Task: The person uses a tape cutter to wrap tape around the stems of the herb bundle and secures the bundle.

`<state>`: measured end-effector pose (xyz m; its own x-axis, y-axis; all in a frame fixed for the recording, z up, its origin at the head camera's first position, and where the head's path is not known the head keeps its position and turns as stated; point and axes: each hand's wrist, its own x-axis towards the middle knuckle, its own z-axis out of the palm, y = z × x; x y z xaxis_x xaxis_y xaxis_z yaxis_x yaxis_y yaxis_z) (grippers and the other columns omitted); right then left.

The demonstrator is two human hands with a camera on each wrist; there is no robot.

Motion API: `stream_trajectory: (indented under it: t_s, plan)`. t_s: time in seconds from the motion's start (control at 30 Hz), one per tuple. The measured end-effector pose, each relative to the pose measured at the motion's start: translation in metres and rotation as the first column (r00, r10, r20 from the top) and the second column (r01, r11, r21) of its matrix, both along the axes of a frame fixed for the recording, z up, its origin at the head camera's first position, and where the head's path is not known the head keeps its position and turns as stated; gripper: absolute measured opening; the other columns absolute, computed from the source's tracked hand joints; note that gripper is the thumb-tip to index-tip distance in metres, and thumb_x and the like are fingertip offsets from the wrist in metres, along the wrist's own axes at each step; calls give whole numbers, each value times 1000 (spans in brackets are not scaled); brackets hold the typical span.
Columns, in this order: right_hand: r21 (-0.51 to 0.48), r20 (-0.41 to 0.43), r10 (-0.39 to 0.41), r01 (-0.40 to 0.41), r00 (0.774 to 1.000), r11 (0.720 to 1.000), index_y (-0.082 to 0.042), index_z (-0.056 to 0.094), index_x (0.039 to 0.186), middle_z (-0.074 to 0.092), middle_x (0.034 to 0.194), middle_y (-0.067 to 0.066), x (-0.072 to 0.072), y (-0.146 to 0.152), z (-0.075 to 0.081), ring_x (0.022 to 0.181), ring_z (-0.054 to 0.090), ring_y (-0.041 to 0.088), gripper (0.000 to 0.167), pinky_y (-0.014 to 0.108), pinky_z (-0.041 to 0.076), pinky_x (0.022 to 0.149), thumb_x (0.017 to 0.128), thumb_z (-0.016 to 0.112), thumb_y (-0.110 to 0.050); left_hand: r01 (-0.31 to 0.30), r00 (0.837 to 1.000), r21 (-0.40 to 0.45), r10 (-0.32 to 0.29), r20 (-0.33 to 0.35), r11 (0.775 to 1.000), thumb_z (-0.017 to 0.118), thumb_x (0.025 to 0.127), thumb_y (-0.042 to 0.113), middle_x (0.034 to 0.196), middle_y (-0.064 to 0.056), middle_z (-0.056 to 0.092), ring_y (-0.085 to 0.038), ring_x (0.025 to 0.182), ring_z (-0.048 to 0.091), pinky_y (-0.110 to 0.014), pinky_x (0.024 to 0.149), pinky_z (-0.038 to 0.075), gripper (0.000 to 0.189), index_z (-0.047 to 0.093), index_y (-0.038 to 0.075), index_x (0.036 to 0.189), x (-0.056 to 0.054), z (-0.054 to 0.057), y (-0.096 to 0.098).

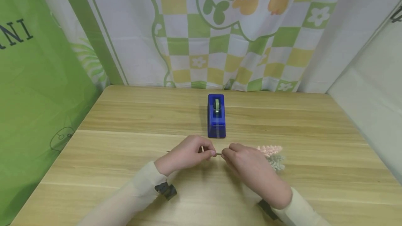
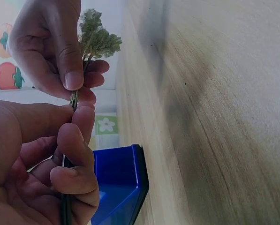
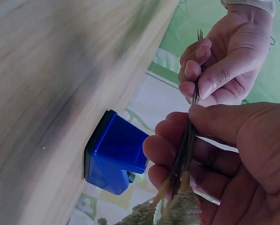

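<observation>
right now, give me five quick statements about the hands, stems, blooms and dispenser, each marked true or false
1. The left hand and right hand both pinch the stems. True.
2. The dispenser stands on the table beyond the hands. True.
3. The dispenser is red. False: it is blue.
4. Pink blooms show beside the right hand. True.
5. The left hand lies flat on the table. False: its fingers are curled, pinching the stems.

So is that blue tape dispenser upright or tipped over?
Upright: the tape dispenser rests base-down on the table, its tape roll showing on top.
</observation>
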<state>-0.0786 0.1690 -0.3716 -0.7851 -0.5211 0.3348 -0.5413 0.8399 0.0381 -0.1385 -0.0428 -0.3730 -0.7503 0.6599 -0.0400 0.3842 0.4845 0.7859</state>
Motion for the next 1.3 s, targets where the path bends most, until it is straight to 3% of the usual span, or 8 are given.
stream_trajectory:
  t_s: [0.23,0.43,0.77,1.07,1.3]
  plan:
    - [20,-38,8,-7,999,1000,-19,65,77,49,66,-11,-1,0,2,57,35,3,22,17,36,48,89,82,-13,-10,1000,0,10,-26,1000,69,100,14,85,1,73,-4,66,51,-20,63,44,13,79,6,97,-1,-3,0]
    - [-32,-41,26,-27,999,999,-18,68,79,54,67,-12,-4,0,0,57,41,2,18,16,42,51,89,84,-17,-20,999,-1,20,-27,1000,69,99,13,86,1,72,-4,67,51,-19,63,45,12,79,6,97,-2,-4,1]
    - [-81,-72,60,-66,996,995,-16,73,86,61,72,-9,-9,3,-5,59,48,2,14,15,46,54,85,87,-14,14,1000,13,-14,-17,1000,65,102,14,85,-3,74,-6,68,54,-19,63,46,17,79,4,100,-4,-4,0]
    - [-83,-1,26,-26,1000,996,-15,69,87,55,68,-9,-9,2,-3,59,43,3,14,17,42,53,89,83,-15,-19,1000,34,19,-18,999,68,100,12,85,-2,73,-6,67,54,-19,62,46,14,79,4,98,-3,-4,1]
    - [-53,4,39,-39,999,998,-14,74,91,61,72,-9,-9,1,-2,62,50,4,6,19,48,57,92,80,-16,-38,998,41,40,-47,998,70,98,10,86,-3,74,-5,68,54,-19,63,47,11,79,4,96,-3,-6,2]
